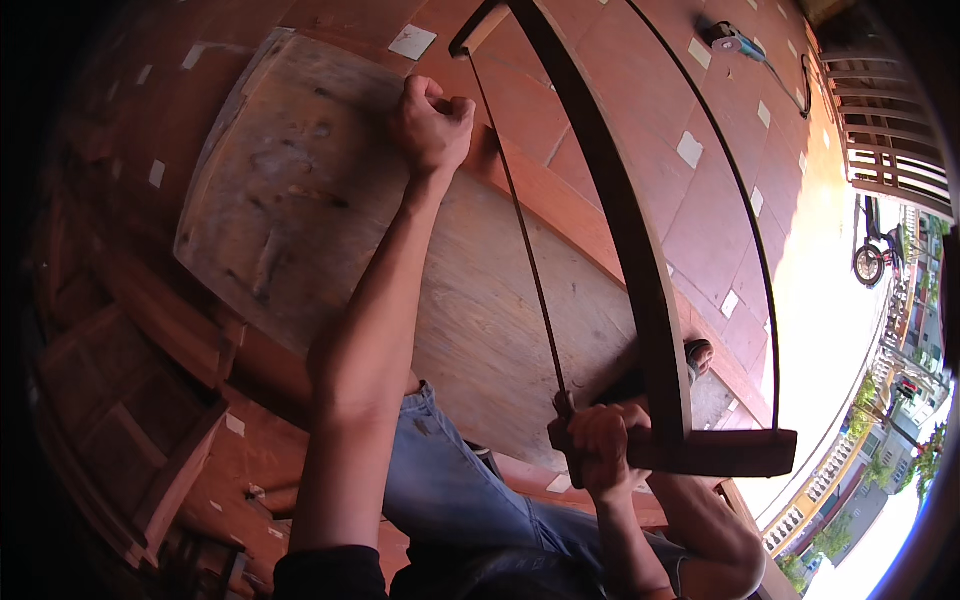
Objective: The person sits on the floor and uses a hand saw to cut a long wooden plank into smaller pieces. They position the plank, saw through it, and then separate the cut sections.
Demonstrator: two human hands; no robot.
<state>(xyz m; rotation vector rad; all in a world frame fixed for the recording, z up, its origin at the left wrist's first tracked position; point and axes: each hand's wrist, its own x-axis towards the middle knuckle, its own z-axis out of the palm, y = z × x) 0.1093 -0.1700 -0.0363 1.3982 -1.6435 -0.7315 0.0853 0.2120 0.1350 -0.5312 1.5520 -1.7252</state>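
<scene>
My right hand is wrapped round the near end of a large wooden frame saw, by the handle where its thin blade begins. The saw's thick middle bar runs away from me. A dark line bows along its right side, and the short far crosspiece reaches the top edge of the view. Left of the blade, apart from it, my left hand is closed with curled fingers above a wide, worn wooden board. Whether anything sits inside those fingers is hidden. The blade passes over the board's right side.
A sandalled foot shows behind the saw. Wooden furniture frames stand at the left. On the tiled floor lies a blue power tool with a cord. A slatted wooden piece and a parked motorbike are at the right.
</scene>
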